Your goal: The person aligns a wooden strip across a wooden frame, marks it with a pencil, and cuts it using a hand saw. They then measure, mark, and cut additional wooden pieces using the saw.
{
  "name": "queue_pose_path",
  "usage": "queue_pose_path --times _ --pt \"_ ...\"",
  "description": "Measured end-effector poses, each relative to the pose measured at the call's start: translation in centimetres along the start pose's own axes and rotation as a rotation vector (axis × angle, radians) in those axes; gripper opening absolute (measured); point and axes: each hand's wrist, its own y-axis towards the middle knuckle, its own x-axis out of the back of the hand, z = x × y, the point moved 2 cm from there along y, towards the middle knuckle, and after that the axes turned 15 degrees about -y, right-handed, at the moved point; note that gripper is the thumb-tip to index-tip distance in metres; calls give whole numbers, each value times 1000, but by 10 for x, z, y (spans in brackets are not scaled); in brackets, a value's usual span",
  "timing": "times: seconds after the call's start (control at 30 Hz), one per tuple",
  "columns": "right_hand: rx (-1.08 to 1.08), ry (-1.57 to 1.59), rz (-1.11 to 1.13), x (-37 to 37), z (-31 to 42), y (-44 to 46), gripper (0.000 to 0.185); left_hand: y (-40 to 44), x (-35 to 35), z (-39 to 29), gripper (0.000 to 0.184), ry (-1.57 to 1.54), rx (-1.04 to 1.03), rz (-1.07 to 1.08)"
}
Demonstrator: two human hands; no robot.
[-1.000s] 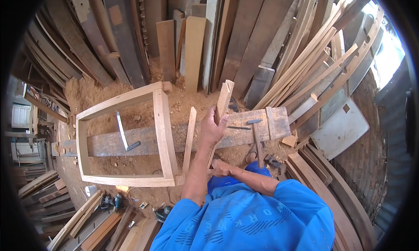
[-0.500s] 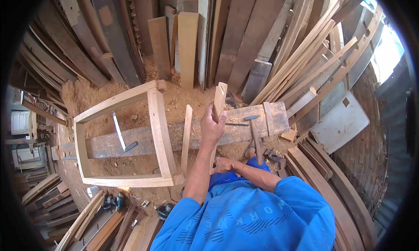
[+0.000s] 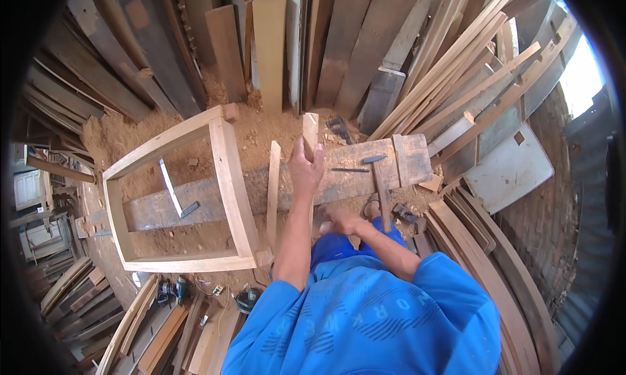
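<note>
Just then I saw the right hand rise, blurred, its grip unreadable; the left hand stayed clamped around the wooden strip, apparently steadying it.

A carpentry workshop — leaning planks, sawdust and a hammer show it.

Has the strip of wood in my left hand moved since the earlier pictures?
Yes, the wood strip has swung left at its top, away from the hammer on the plank.
</note>
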Motion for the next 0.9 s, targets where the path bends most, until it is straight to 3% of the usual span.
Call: queue_pose_path --times 0.07,0.13,0.23,0.43,0.57,0.67,0.77,0.9 --pt "-340 -140 -449 17 -38 -25 64 2 -2 37 56 104 -42 -27" --pt "-619 -361 -608 18 -80 -44 61 -1 -4 54 57 209 -23 -10" --pt "-706 -284 -453 6 -117 -60 61 -6 -17 92 59 263 28 21" --pt "-568 120 -752 -25 -176 -51 53 -25 -31 134 57 447 101 83" --pt "-463 264 -954 -13 -206 -77 48 -35 -39 159 57 598 -87 49" --pt "-675 159 -909 22 -224 -105 47 -33 -43 149 58 708 46 135" --pt "-640 -87 -949 20 -270 -108 46 -31 -43 150 58 709 51 128" --pt "-885 -167 -536 54 -266 -106 48 -29 -41 161 58 699 22 92"
